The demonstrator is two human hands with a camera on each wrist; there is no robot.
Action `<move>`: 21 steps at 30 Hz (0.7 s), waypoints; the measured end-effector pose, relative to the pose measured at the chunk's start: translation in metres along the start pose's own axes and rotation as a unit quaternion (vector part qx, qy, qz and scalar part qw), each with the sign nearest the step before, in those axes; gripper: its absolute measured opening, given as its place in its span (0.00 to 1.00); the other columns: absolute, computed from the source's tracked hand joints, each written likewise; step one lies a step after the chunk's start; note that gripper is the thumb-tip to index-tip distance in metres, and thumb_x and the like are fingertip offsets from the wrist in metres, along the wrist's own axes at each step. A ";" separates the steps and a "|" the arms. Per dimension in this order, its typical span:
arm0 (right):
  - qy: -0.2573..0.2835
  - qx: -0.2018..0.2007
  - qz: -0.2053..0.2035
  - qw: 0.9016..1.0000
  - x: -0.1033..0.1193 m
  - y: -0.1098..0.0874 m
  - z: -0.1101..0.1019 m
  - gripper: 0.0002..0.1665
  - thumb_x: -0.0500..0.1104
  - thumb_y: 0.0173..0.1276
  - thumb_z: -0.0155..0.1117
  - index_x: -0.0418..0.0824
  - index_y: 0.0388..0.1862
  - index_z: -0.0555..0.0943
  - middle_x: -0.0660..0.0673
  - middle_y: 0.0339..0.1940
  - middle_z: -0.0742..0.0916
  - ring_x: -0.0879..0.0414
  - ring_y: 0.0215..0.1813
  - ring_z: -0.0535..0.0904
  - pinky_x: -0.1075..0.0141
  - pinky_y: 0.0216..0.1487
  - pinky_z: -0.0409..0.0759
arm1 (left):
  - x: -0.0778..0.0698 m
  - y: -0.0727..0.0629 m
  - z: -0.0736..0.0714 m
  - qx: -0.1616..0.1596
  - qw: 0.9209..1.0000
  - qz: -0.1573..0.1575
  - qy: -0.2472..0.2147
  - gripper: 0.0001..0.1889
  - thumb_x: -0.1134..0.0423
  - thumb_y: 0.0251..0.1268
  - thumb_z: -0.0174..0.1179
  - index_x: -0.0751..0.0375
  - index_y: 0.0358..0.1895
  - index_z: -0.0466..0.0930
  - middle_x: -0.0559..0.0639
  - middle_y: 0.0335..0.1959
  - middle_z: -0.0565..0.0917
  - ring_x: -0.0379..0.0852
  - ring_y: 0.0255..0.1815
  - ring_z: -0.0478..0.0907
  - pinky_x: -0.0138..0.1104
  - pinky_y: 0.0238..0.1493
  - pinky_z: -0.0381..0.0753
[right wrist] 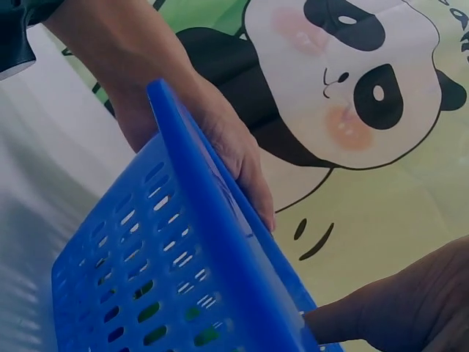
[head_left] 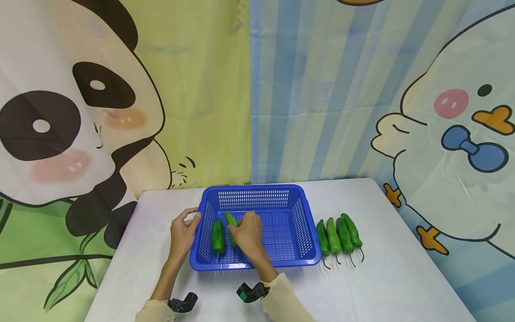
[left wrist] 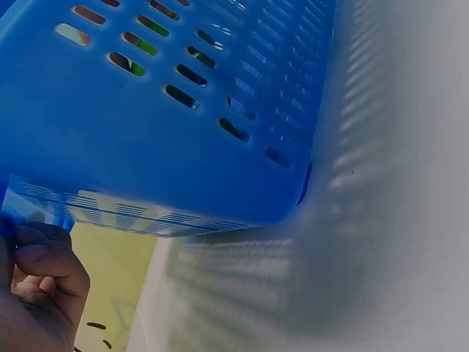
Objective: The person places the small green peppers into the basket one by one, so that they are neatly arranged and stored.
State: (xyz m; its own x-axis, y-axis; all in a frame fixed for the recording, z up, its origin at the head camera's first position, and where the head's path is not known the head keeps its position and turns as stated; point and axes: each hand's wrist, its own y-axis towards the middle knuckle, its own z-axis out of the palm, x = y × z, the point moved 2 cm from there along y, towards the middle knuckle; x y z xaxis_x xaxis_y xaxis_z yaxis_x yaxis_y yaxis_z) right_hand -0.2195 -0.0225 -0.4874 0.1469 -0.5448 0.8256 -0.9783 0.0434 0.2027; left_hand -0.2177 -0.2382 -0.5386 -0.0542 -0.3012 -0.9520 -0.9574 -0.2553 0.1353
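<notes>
A blue plastic basket [head_left: 257, 265] with slotted walls stands on the table. At its left rim my left hand [head_left: 183, 232] grips the edge between thumb and fingers; the left wrist view shows those fingers [left wrist: 55, 268] curled at the rim. Reaching over the front wall, my right hand [head_left: 248, 232] holds a long green chili pepper [head_left: 231, 219] inside the basket, its lower part partly hidden by the hand. Another green pepper [head_left: 218, 237] lies to the left of it on the basket floor, stem toward me. In the right wrist view the basket wall hides the right fingertips.
Several green peppers [head_left: 345, 235] lie side by side on the white table [head_left: 386, 277], just right of the basket, stems toward me. Behind the table hangs a cartoon-printed curtain [head_left: 306, 89]. Black wrist devices [head_left: 252, 293] sit on both forearms.
</notes>
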 end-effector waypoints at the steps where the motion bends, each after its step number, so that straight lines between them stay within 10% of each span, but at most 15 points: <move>1: -0.008 0.006 0.004 1.000 0.000 0.000 0.002 0.39 0.33 0.55 0.83 0.49 0.05 0.61 0.64 0.08 0.54 0.65 0.14 0.51 0.69 0.16 0.54 | 0.000 0.000 0.000 0.000 1.000 -0.002 0.000 0.20 0.55 0.87 0.58 0.66 0.68 0.81 0.70 0.39 0.93 0.37 0.24 0.89 0.30 0.27 0.86; 10: -0.070 0.011 0.013 0.997 -0.001 0.003 0.015 0.17 0.31 0.52 0.84 0.35 0.20 0.80 0.48 0.19 0.77 0.53 0.26 0.73 0.56 0.30 0.79 | 0.000 -0.001 0.000 0.000 1.000 -0.006 -0.001 0.19 0.55 0.87 0.58 0.64 0.67 0.82 0.70 0.38 0.93 0.38 0.24 0.88 0.30 0.27 0.85; 21: -0.109 0.006 -0.021 0.994 -0.067 0.025 0.069 0.17 0.38 0.44 0.88 0.39 0.27 0.84 0.47 0.23 0.86 0.52 0.28 0.81 0.48 0.31 0.79 | -0.003 -0.001 0.000 -0.001 1.000 -0.008 -0.001 0.20 0.54 0.87 0.58 0.65 0.68 0.82 0.68 0.36 0.93 0.38 0.23 0.88 0.30 0.26 0.84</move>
State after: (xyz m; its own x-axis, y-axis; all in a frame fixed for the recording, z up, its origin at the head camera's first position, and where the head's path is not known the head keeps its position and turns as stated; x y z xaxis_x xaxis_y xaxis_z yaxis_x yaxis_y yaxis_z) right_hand -0.2641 -0.0426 -0.5740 0.1548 -0.7138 0.6830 -0.9735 0.0074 0.2284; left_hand -0.2167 -0.2372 -0.5360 -0.0388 -0.2953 -0.9546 -0.9573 -0.2629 0.1202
